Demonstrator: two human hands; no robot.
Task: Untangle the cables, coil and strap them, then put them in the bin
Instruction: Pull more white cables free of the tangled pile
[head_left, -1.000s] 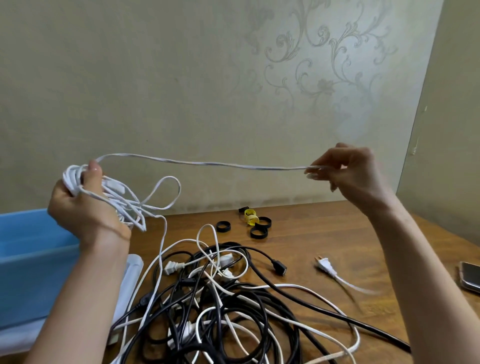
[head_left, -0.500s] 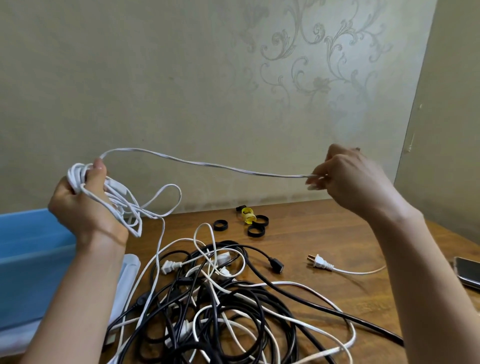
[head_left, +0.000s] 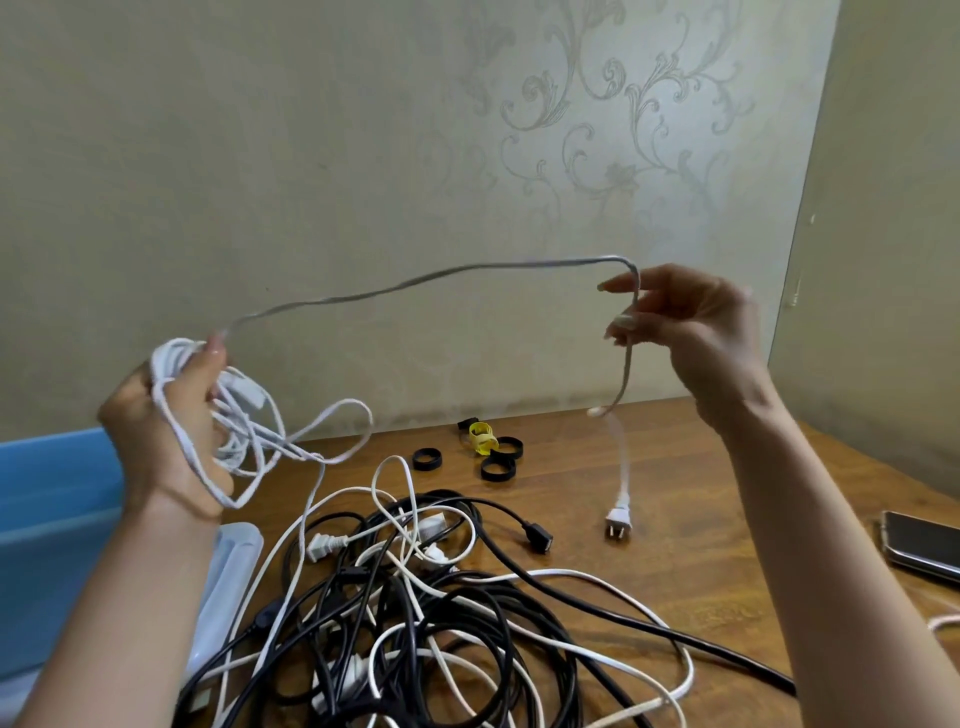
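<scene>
My left hand (head_left: 166, 421) is shut on a bundle of white cable loops (head_left: 244, 431) held above the table's left side. From it one white strand (head_left: 415, 283) runs across the air to my right hand (head_left: 685, 322), which pinches it at head height. The strand's tail hangs down from that hand, and its two-prong plug (head_left: 619, 519) dangles just above the table. A tangle of black and white cables (head_left: 415, 613) lies on the wooden table (head_left: 701, 561) below. Several black strap rings (head_left: 498, 467) and a yellow one (head_left: 480, 436) lie behind it. A blue bin (head_left: 47, 519) stands at the left.
The bin's clear lid (head_left: 228, 571) lies beside the bin, under the cable pile's left edge. A phone (head_left: 922, 543) rests near the table's right edge. A papered wall stands close behind the table.
My right hand has lifted and slid along the white strand, raising its plug end off the table so it now hangs down. The left hand kept its bundle.
</scene>
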